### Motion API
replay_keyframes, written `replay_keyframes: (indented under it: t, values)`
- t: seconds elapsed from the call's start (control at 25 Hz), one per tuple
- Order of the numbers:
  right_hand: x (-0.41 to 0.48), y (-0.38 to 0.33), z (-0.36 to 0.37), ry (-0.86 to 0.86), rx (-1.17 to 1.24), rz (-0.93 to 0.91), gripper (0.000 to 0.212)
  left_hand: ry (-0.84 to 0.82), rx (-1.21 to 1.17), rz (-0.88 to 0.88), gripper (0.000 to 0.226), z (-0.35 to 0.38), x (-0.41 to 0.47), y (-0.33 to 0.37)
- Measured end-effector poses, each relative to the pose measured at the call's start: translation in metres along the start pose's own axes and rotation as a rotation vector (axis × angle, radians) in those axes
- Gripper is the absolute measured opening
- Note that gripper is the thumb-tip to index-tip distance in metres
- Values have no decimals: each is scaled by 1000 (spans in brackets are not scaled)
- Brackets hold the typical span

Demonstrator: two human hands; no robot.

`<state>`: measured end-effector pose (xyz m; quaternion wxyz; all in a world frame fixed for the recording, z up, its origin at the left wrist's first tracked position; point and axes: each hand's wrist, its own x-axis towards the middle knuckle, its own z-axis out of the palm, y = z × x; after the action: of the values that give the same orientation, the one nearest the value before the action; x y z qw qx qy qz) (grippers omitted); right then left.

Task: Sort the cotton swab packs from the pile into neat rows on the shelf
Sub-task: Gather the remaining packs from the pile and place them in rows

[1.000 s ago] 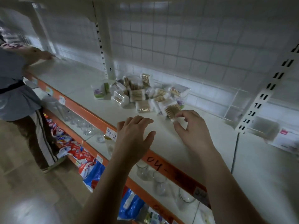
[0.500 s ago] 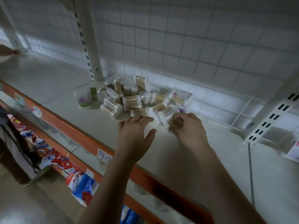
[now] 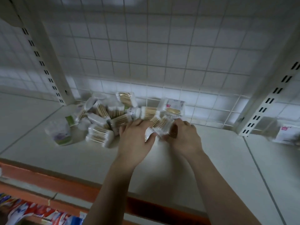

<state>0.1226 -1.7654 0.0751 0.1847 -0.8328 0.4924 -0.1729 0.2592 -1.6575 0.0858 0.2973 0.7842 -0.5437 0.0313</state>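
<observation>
- Now: R hand [image 3: 183, 138] fingers curl round a swab pack [image 3: 160, 127] at near edge of pile [image 3: 113, 114], on shelf [image 3: 162, 172].
- L hand [image 3: 134, 140] touches it; grip unclear, blurred.
- Lift clear w/o dragging neighbours; set square.

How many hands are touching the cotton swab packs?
2. The left hand and the right hand, side by side, hold packs at the pile's near edge.

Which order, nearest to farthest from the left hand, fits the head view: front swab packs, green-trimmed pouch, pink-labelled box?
1. Front swab packs, just left of the left hand.
2. Green-trimmed pouch, farther left.
3. Pink-labelled box, far right beyond the upright.
</observation>
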Motion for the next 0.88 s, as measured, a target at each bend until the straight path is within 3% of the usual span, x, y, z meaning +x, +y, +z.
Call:
replay_keyframes:
  t: [0.16, 0.36, 0.56, 0.72, 0.88]
  values:
    - [-3, 2, 1, 45, 107, 32, 71, -49, -41, 99, 32, 4, 16, -9]
    - [-22, 1, -9, 161, 243, 26, 47, -126, -122, 277, 39, 7, 38, -12]
    - [-37, 8, -16, 201, 255, 49, 37, -141, -138, 373, 36, 9, 49, -9]
    - [-45, 16, -24, 292, 215, 76, 21, -249, -130, 458, 28, 16, 54, -7]
    - [-50, 21, -29, 359, 217, 77, 24, -348, -46, 573, 37, 25, 60, -2]
